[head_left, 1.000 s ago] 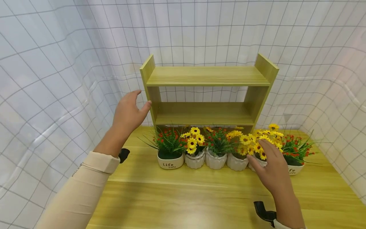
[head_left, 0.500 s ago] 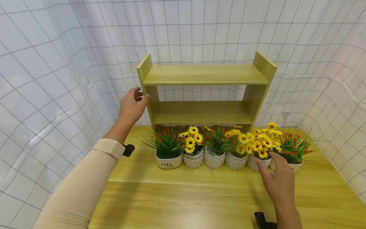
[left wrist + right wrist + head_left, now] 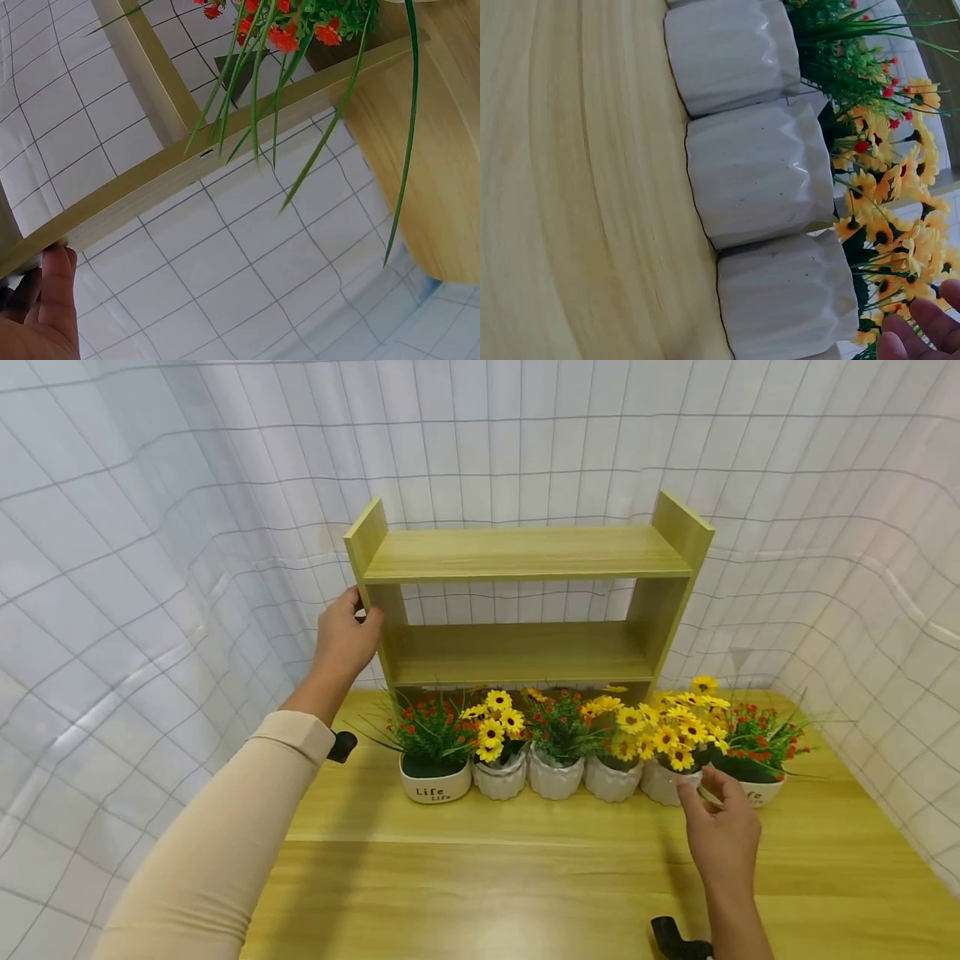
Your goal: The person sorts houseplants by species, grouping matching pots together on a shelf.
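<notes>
A small wooden two-tier shelf (image 3: 525, 556) stands upright at the back of the table. My left hand (image 3: 345, 639) is at its left side panel (image 3: 363, 547); in the left wrist view the fingertips (image 3: 56, 259) touch the panel's outer face. In front of the shelf, potted artificial flowers stand in a row. My right hand (image 3: 723, 831) is loosely bent, holding nothing, beside a white fluted pot (image 3: 667, 783) of yellow daisies (image 3: 678, 727). Its thumb and fingertips (image 3: 900, 337) are near the blossoms. Behind this hand, a pot (image 3: 763, 793) with red flowers is partly hidden.
The row also has a "Life" pot (image 3: 435, 785) with red flowers at the left end and white fluted pots (image 3: 555, 777) between, set side by side. A grid-patterned curtain (image 3: 517, 435) hangs behind and at both sides. The wooden table (image 3: 480, 877) extends in front.
My left hand has moved from beside the shelf to its left panel, touching it. My right hand has come down from over the daisies to beside their pot. The view has shifted slightly.
</notes>
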Tool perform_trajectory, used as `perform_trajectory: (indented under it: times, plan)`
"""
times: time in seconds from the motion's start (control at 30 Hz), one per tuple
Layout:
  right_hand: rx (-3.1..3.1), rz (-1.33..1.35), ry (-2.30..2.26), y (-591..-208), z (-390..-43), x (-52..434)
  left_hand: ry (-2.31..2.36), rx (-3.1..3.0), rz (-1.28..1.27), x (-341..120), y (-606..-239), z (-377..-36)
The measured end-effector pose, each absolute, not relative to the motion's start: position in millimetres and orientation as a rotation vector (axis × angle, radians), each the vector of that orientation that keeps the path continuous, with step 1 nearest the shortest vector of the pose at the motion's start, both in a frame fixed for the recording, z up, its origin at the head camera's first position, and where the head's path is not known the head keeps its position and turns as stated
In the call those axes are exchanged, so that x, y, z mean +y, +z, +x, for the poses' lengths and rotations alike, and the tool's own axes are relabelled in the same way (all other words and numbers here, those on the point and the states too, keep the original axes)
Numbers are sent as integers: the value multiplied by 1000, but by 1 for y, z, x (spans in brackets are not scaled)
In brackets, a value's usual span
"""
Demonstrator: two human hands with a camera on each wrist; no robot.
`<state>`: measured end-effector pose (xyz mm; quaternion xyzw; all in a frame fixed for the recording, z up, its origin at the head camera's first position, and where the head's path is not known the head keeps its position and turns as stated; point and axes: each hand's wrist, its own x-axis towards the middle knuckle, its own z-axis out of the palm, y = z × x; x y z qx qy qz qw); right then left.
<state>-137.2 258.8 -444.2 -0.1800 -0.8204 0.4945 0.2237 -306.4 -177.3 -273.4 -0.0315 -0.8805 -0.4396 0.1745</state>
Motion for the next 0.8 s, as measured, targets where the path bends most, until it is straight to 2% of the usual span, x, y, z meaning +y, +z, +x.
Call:
perform_trajectory:
  times: [0.2,0.8]
  plan:
    - [-2194,-596,1502,-449,-141,260,-1194,-2489,-76,-177,-277,-311]
    - [-2211,-551,1526,-478,-158,269,-1180,-2470,-21,-173,-273,-321]
